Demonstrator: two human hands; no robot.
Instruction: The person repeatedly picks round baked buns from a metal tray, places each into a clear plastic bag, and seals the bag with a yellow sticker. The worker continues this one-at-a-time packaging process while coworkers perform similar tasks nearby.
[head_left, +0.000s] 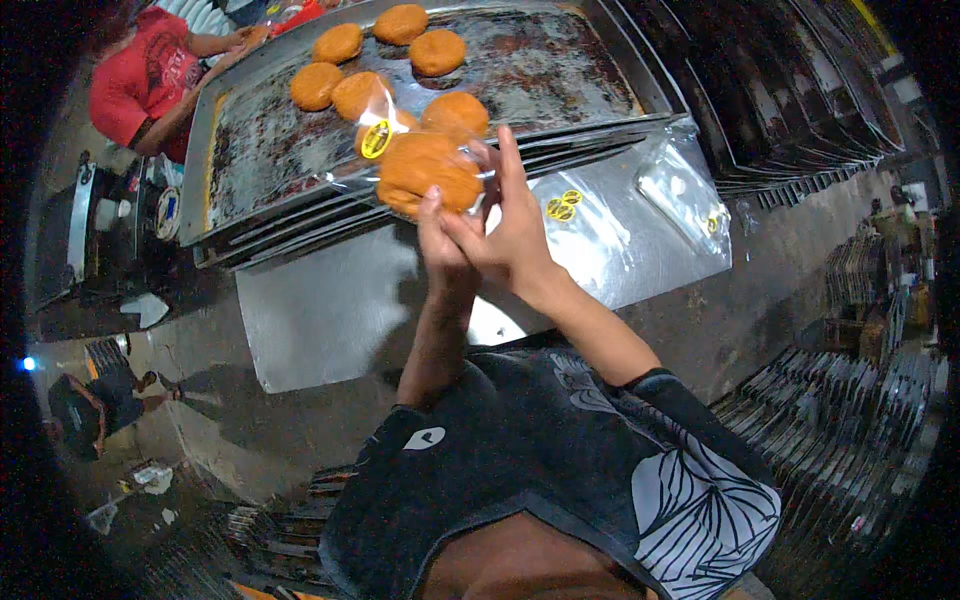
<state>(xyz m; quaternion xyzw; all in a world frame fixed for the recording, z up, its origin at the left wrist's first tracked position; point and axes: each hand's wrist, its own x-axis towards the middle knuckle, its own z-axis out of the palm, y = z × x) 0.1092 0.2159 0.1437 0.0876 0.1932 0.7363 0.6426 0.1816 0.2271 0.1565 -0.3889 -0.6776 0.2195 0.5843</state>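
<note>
Between my two hands is a clear plastic bag (377, 139) with a yellow round label, holding orange-brown round buns (431, 176). My left hand (444, 244) grips the bag's near side, its thumb against a bun. On the right side, my right hand (514, 217) presses the bag with the thumb low and a finger pointing up; its other fingers are partly hidden. The bag is held over the near edge of a worn metal baking tray (540, 67). Several loose buns (437, 52) lie on that tray, beyond the bag.
More trays (315, 232) are stacked beneath the top one on a metal table (315, 315). Yellow labels (561, 208) and a pack of clear bags (682, 195) lie to the right. Dark trays (780, 82) stand farther right. A person in red (150, 82) is at the far left.
</note>
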